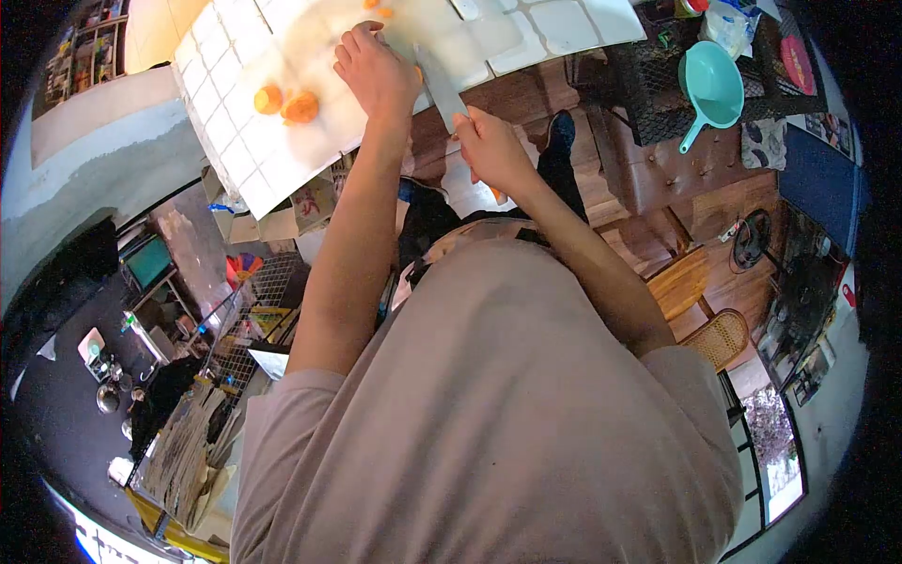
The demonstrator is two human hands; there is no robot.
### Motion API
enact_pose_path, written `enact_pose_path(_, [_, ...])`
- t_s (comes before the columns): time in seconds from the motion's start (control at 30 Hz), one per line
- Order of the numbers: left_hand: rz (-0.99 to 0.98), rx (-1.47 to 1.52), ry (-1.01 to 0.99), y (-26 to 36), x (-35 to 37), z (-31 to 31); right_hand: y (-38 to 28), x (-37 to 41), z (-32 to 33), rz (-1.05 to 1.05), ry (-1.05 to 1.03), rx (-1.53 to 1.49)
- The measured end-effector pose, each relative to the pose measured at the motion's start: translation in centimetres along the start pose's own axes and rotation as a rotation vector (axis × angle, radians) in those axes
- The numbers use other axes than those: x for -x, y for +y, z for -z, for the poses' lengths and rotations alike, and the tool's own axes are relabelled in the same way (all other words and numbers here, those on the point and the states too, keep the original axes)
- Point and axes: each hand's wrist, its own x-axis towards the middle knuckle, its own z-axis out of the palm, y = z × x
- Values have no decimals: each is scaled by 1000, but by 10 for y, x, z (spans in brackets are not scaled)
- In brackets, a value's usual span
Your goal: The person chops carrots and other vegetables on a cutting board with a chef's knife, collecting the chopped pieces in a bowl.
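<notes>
My right hand (493,150) is wrapped round the handle of a kitchen knife (442,89). Its wide blade points up and to the left, beside my left hand, and an orange handle end shows below my fist. My left hand (378,73) lies over the white tiled counter (221,113) with curled fingers. A bit of orange carrot (419,74) shows between it and the blade; the hand covers the rest. Left of this hand rest two thick carrot pieces, one carrot chunk (268,99) and another carrot chunk (301,107). Small carrot slices (380,9) lie beyond my fingers.
A turquoise dipper (712,85) sits on a black mesh rack (658,94) at the right, near a plastic bag (729,28). Below it is a brown tufted seat (658,174). A wooden chair (719,338) stands lower right. A wire grid (258,301) stands at left.
</notes>
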Motion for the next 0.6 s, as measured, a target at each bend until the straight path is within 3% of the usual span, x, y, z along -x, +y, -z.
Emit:
enact_pose_path(0.1, [11,-28,-24,0,1,2,-15,9,10,-151,-48,-116])
enact_pose_path(0.43, [10,-28,-24,-1,-1,1,-8,7,8,-168,-47,-116])
enact_pose_path(0.5, [5,-24,-1,-1,-1,0,3,2,4,-24,7,-43])
enact_pose_path(0.6, [21,-28,-25,1,0,2,2,2,4,-9,6,-27])
